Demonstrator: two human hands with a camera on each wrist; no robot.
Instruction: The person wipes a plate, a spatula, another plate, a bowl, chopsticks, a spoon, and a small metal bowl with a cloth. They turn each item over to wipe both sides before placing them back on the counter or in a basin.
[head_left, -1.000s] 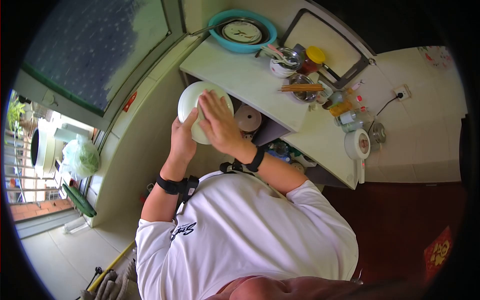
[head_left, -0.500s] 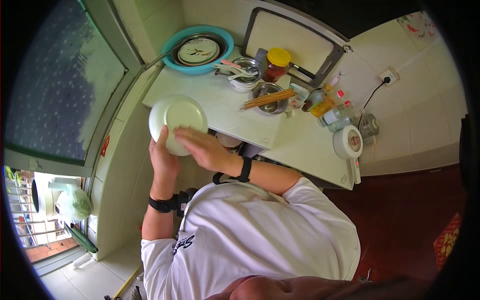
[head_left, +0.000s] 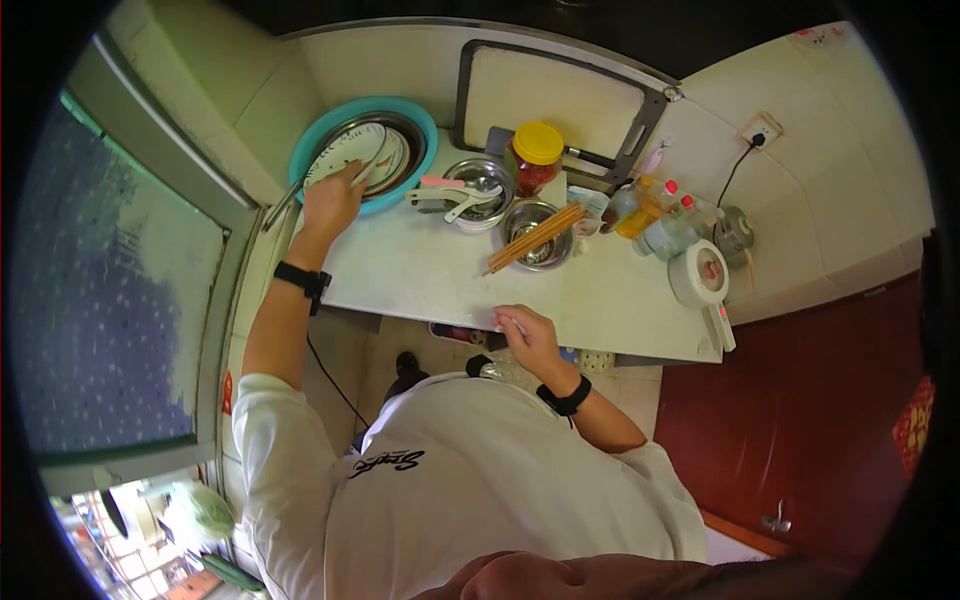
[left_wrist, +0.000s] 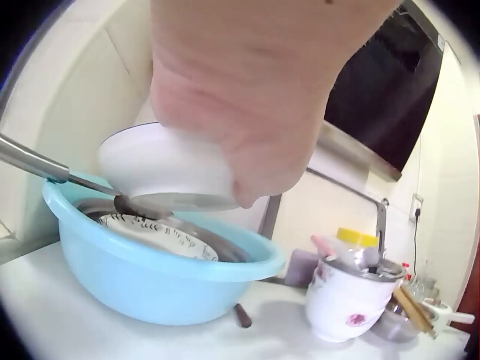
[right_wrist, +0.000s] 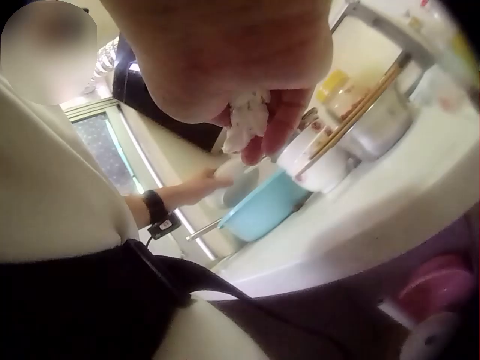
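Note:
My left hand (head_left: 333,208) grips a white plate (left_wrist: 169,165) by its edge, tilted over the light blue basin (left_wrist: 150,289). Inside that basin a patterned white plate (left_wrist: 161,238) lies in a metal pan, right below the held plate. In the head view the held plate's upper face shows a dark leafy border. My right hand (head_left: 530,340) is near the counter's front edge, its fingers curled round a crumpled white tissue (right_wrist: 247,124), most of which the palm hides.
Right of the basin stand a flowered bowl (left_wrist: 349,307) with spoons, a yellow-lidded jar (head_left: 538,150) and a metal bowl (head_left: 548,255) with chopsticks (head_left: 535,240) across it. A cutting board (head_left: 555,100) leans on the wall. Bottles (head_left: 665,235) and a white electric pot (head_left: 697,275) stand farther right.
Both hands were together on the plate, the right rubbing its surface. Now the left has carried the plate over to the basin, and the right has drawn away toward the counter's front edge.

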